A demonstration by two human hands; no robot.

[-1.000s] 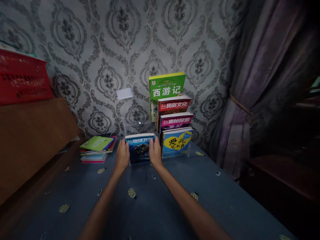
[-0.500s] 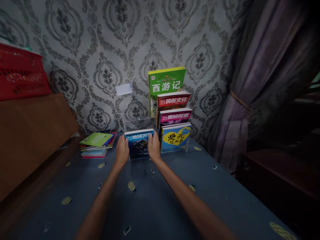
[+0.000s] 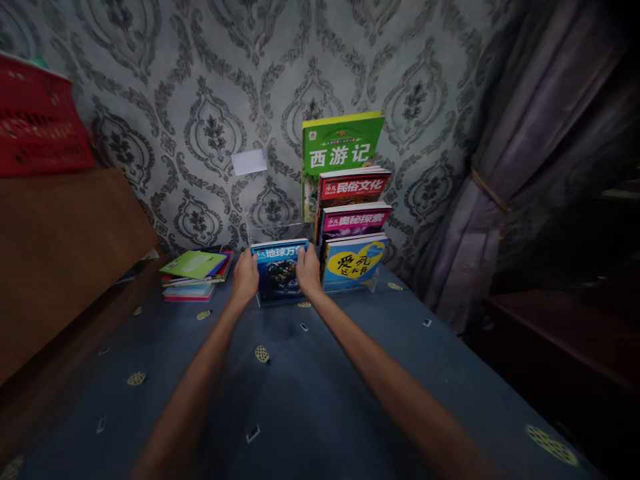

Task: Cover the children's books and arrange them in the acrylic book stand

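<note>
A blue book point(image 3: 277, 277) with a dark picture on its cover stands upright at the front left of a clear display rack point(image 3: 280, 232). My left hand point(image 3: 245, 275) grips its left edge, and my right hand point(image 3: 309, 268) its right edge; the fingers behind the book are hidden. Just right of my right hand, a blue book with a yellow heart point(image 3: 354, 265) stands in the rack's front. Behind it rise a purple book point(image 3: 356, 220), a red book point(image 3: 354, 183) and, tallest, a green book point(image 3: 341, 150).
Left of the rack lies a stack of books point(image 3: 193, 273) on the dark blue tablecloth point(image 3: 300, 400). A brown box point(image 3: 65, 247) carries a red basket point(image 3: 40, 120) at far left. Patterned wallpaper backs the table, with a white label point(image 3: 249, 162) before it. A curtain point(image 3: 480, 220) hangs at right.
The view has tipped slightly downward, so everything sits higher in the picture, apart from the forearms at the bottom. Both hands keep their hold on the blue book, which stays at the rack's front left.
</note>
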